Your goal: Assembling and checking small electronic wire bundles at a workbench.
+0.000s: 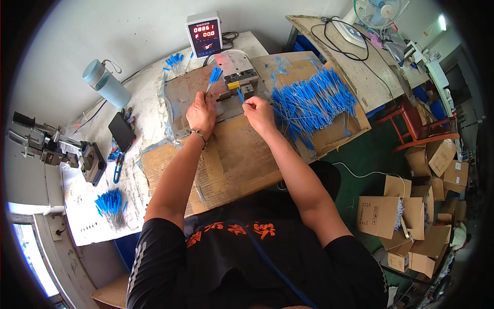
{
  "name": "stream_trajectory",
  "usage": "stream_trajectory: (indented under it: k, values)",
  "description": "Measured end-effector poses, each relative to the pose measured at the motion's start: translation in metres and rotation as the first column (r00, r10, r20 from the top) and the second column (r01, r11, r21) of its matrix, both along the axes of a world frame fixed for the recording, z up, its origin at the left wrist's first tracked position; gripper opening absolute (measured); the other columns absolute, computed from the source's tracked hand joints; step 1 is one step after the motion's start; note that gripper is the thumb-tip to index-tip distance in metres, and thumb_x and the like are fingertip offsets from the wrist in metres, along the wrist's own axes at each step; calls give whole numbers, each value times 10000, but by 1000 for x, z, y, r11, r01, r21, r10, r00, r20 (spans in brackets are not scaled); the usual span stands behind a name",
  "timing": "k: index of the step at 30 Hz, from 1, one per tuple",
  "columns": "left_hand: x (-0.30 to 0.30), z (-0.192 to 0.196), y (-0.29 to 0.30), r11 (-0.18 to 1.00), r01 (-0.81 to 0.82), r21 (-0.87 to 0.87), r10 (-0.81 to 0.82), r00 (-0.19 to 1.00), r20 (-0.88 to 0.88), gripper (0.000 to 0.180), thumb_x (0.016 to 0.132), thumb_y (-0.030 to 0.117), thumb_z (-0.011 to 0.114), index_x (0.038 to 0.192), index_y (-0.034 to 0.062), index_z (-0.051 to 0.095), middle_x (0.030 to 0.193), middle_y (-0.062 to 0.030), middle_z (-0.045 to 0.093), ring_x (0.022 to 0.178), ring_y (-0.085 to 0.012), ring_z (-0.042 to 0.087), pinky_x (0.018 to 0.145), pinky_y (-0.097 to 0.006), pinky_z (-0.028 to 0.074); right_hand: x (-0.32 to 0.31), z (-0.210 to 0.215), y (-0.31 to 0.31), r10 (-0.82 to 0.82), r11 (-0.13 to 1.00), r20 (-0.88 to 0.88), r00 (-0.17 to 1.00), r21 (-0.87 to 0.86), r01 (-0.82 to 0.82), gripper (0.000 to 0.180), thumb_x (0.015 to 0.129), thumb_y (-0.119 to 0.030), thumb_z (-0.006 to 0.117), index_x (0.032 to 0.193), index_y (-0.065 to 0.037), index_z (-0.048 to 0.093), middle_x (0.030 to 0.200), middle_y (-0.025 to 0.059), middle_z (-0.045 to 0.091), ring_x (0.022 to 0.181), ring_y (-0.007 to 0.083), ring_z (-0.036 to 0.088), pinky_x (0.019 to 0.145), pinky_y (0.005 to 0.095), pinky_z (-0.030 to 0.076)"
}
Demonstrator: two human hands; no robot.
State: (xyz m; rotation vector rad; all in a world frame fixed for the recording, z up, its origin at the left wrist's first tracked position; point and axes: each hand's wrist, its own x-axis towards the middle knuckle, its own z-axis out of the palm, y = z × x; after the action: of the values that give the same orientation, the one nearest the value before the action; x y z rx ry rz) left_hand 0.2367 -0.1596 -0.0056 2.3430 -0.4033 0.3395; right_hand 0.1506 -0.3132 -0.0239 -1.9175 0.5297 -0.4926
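Note:
My left hand [201, 113] is closed around a small bunch of thin wire pieces with blue plastic ends [215, 76], the blue ends pointing up and away from me. My right hand [259, 114] pinches a single blue-ended piece [240, 95] and holds it against the front of a small metal bench machine [237, 64], just below its yellow part. Whether the tip sits inside the machine is too small to tell. Right of that hand, a big heap of the same blue-ended wire pieces [314, 103] lies on cardboard [337, 135].
A digital display box [204, 33] stands behind the machine. Smaller bunches of blue-ended pieces lie at the back [175, 63] and front left [110, 206]. On the left are a bottle [107, 85], a phone [122, 131] and a clamp stand [62, 149]. Cardboard boxes [378, 213] crowd the floor at right.

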Motion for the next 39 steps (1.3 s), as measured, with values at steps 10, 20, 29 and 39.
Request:
stream_trajectory:
  k: [10,20,29,39]
  values:
    - [1,-1,-1,1000,7,-2,-6,999,37,110,874,212,489,908,121,542,787,-164,632,755,-387,597,660,-482,455,5,1,-2,-4,1000,-21,1000,15,5,154,789,-172,646,847,-29,643,741,99,659,669,231,637,610,332,482]
    - [-3,0,-4,992,92,85,-99,992,73,170,879,283,505,898,118,545,781,-157,638,741,-379,602,661,-472,464,-10,18,5,-28,996,22,999,-84,29,194,809,-179,629,883,-1,638,721,88,653,634,168,614,595,291,473]
    - [-4,8,-3,961,168,222,-183,982,52,144,872,264,513,875,122,543,767,-148,641,738,-360,611,655,-460,472,-110,50,-43,-193,811,45,980,-555,185,36,817,-144,595,811,-108,591,827,85,569,762,313,578,642,399,466]
    - [-7,2,-3,931,265,252,-310,938,159,128,862,251,533,868,125,553,825,-102,627,768,-327,607,674,-438,475,-106,69,-40,-306,744,-242,921,-665,73,203,793,-246,660,894,-91,575,933,86,561,843,310,592,698,442,479]
